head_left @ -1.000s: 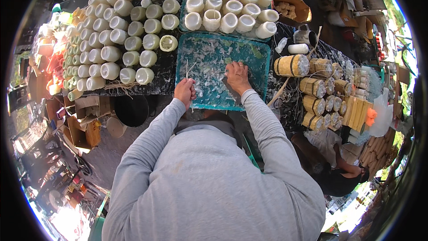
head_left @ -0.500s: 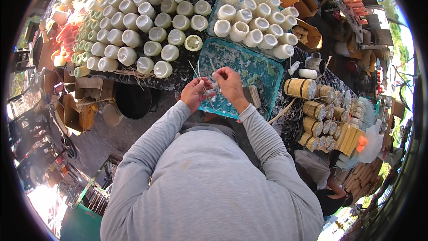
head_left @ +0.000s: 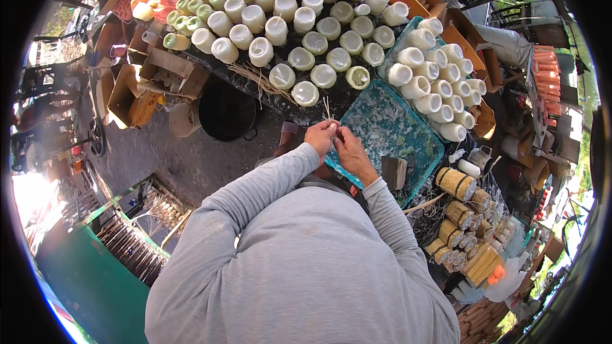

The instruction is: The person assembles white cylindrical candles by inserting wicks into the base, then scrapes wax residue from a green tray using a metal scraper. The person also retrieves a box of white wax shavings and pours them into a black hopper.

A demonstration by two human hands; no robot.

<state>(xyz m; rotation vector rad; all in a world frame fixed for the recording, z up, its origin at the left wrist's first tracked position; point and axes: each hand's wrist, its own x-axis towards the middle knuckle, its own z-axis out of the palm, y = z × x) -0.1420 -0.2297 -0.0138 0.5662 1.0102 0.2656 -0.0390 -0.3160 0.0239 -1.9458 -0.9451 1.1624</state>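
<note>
Head view: grey sleeves (head_left: 268, 172) lead up to two hands. The right hand (head_left: 354, 154) has its fingertips bunched just beside the left; whether its grip is closed on anything cannot be told. The left hand (head_left: 319, 137) shows its grip pinched together on thin pale strands (head_left: 328, 111), which project beyond the fingertips, just left of a blue-green tray (head_left: 414, 153). A small block (head_left: 394, 172) lies in the tray; dark-banded bundles (head_left: 456, 182) lie to the right. Farther off, whitish hollow-topped cylinders (head_left: 322, 75) stand on the dark surface (head_left: 341, 99).
</note>
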